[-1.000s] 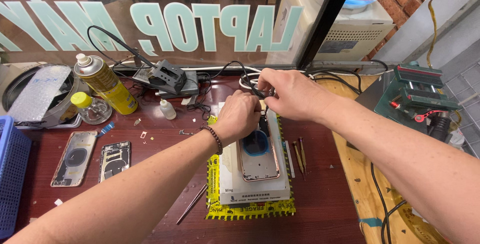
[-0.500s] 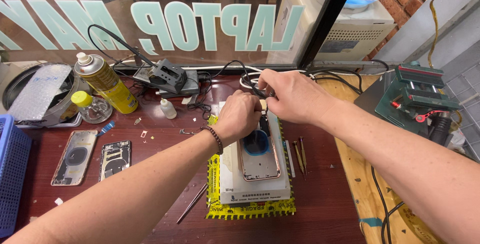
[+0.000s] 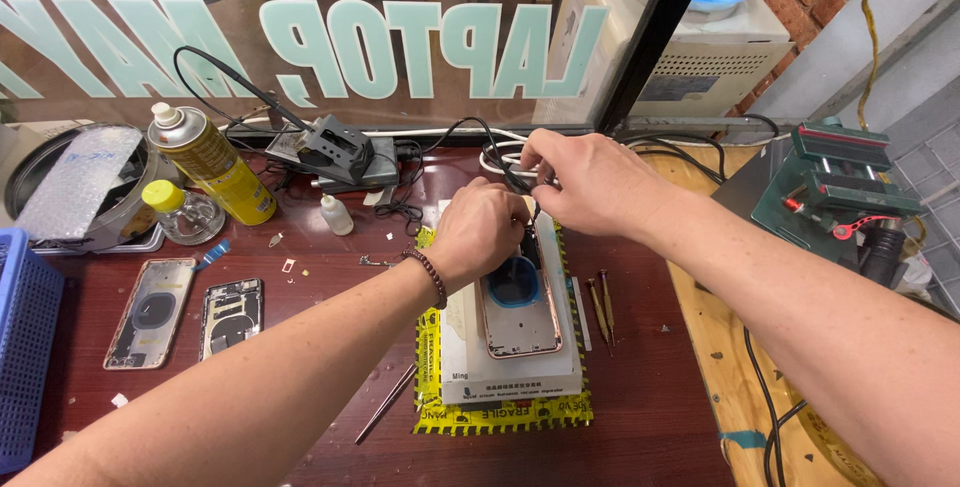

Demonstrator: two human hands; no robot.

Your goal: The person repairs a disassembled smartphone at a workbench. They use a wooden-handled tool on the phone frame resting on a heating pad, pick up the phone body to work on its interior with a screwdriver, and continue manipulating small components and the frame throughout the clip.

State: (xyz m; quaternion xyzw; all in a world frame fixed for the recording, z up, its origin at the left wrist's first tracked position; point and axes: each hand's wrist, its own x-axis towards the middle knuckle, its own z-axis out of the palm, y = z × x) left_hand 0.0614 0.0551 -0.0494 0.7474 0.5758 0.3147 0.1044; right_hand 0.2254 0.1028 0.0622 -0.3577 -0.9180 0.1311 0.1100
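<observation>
An opened phone housing [image 3: 520, 309] with a rose-gold rim lies on a white box [image 3: 510, 372], itself on a yellow mat [image 3: 500, 415]. My left hand [image 3: 484, 230] rests fisted on the housing's top left edge, pressing it down; a bead bracelet is on that wrist. My right hand [image 3: 590, 182] hovers just above the housing's top end, fingers pinched on a thin dark tool [image 3: 515, 179] whose tip points down toward the phone. What lies under the hands is hidden.
A yellow spray can [image 3: 210, 162], small bottles [image 3: 185, 209] and a soldering stand [image 3: 340, 147] sit at back left. Two more phone backs [image 3: 150, 312] [image 3: 232, 312] lie left, beside a blue basket [image 3: 25, 347]. Screwdrivers [image 3: 600, 305] lie right of the box, tweezers [image 3: 385, 405] to the left.
Almost nothing differs. Both hands stay at the top of the phone housing; my right hand has shifted very slightly.
</observation>
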